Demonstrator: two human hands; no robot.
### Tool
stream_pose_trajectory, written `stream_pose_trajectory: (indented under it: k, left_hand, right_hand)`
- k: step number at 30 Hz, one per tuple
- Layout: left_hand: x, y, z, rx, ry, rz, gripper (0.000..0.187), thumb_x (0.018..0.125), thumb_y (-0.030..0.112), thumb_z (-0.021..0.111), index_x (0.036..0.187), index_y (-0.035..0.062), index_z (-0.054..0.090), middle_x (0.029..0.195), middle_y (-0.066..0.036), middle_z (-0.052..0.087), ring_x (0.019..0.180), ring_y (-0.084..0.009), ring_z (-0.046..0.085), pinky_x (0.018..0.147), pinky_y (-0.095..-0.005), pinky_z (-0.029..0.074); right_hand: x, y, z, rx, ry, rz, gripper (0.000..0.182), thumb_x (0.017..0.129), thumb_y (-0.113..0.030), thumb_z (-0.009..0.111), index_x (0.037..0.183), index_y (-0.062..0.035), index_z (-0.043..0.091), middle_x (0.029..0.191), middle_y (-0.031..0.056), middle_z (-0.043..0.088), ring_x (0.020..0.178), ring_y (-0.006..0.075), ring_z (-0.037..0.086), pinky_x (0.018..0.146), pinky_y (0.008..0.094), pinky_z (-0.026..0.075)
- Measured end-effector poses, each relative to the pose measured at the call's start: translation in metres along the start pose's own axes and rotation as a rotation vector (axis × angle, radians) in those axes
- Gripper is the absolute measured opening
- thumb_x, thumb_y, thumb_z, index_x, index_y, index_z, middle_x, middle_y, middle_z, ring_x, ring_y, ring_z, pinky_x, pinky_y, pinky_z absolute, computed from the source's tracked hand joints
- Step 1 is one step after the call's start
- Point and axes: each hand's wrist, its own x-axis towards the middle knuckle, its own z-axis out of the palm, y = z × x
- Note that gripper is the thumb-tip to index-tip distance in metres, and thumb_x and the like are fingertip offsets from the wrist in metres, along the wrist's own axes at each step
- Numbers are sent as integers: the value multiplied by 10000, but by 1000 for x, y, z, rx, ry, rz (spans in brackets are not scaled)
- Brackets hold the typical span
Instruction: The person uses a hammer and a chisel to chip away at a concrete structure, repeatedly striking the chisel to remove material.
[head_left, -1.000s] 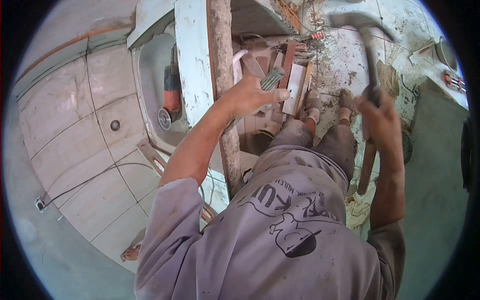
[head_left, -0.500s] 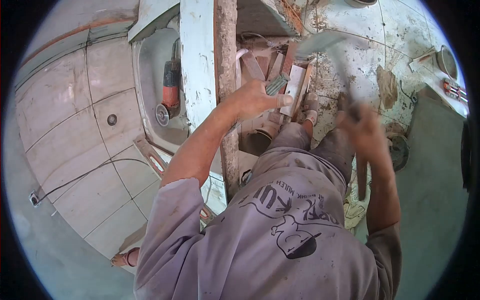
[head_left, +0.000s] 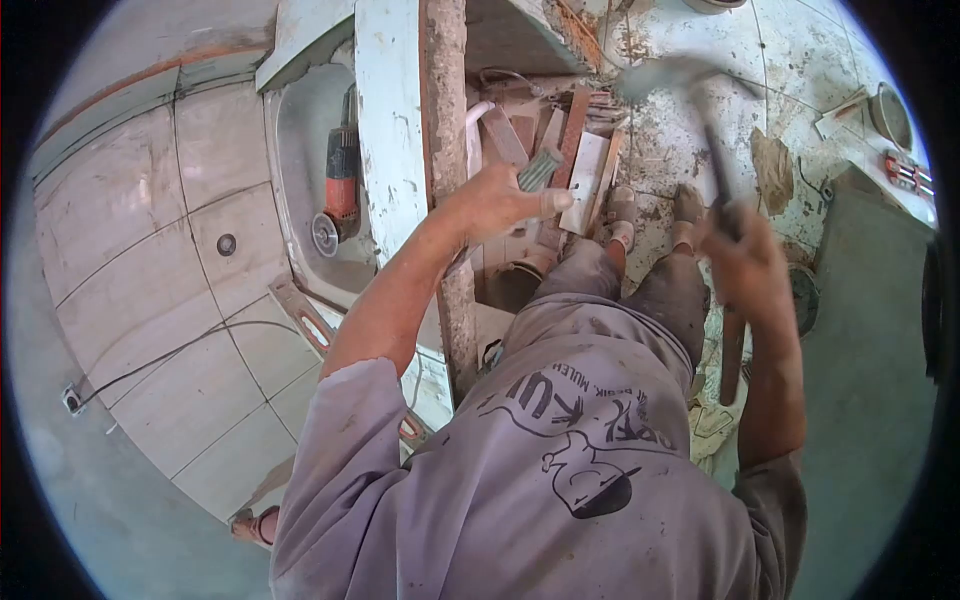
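My left hand (head_left: 497, 207) is closed round a chisel, its green ribbed grip (head_left: 541, 169) sticking up past the fingers; its lower end is hidden behind the hand. That hand is beside the rough cut edge of the wall (head_left: 447, 130). Over on the right, my right hand (head_left: 745, 258) grips a hammer by its handle (head_left: 733, 350). The hammer's head (head_left: 665, 80) is raised and smeared by motion, apart from the chisel.
A red and black angle grinder (head_left: 342, 180) lies in the pale basin (head_left: 295, 165) left of the wall. Wood offcuts (head_left: 590, 165) lie near my feet. A dark bucket (head_left: 513, 284) stands below the wall. A spirit level (head_left: 300, 312) leans left. A cable (head_left: 190, 345) crosses the tiles.
My right hand and the hammer have shifted slightly right and down, still blurred. The left hand with the chisel has moved a little left.
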Motion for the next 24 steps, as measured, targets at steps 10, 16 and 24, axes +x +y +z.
stream_pose_trajectory:
  k: [10, 16, 24]
  left_hand:
    - [0, -5, -4, -145, 54, 14, 589, 733, 621, 657, 700, 38, 581, 597, -18, 488, 579, -123, 475, 531, -308, 399]
    - [-4, -5, 2, -107, 49, 46, 608, 719, 630, 659, 731, 24, 608, 612, -47, 524, 594, -143, 494, 572, -318, 425]
    - [-3, -17, 2, -126, 13, 54, 631, 720, 616, 667, 840, -3, 641, 641, -67, 554, 634, -171, 539, 614, -340, 449]
  right_hand:
    - [24, -1, 2, -193, -122, -3, 141, 786, -150, 599, 818, -27, 538, 663, 7, 526, 543, 102, 459, 516, 277, 386]
    - [16, -8, 17, -235, -99, -28, 175, 793, -175, 614, 776, -31, 515, 652, 29, 517, 607, 124, 476, 577, 292, 410]
    - [22, -11, 8, -102, -8, 52, 200, 789, -158, 595, 886, 10, 544, 686, 58, 541, 640, 149, 511, 586, 306, 427]
